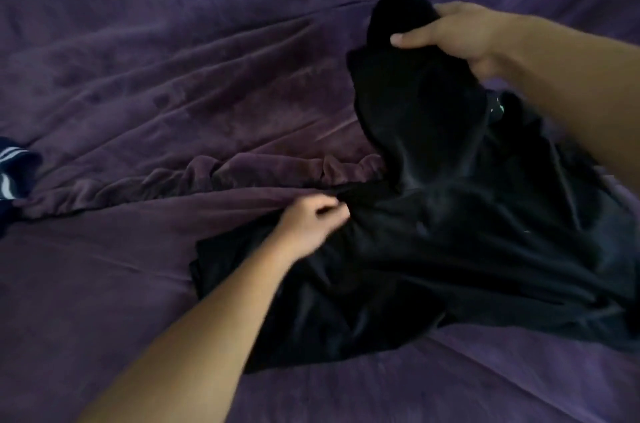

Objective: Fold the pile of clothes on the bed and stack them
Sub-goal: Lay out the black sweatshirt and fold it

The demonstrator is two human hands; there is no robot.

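Black garment [433,249] is lying crumpled on the purple bed cover [173,58], one part raised off it.

Right hand [460,34] is gripping the garment's upper, raised corner. Its fingers are clamping the cloth, thumb on the near face and the rest behind the fabric, and the black material is hanging down from that grip.

Left hand [311,225] is working at the garment's left edge, where the cloth meets a bunched ridge of the cover. Its fingers [329,211] are curling together and pinching the black fabric there; the hand is blurred, so the exact hold is unclear.

Small pale greenish mark [496,108] is showing on the garment just under the right wrist; too small to read.

Navy cloth with white stripes [14,166] is lying well to the left of the garment, cut off by the frame edge.
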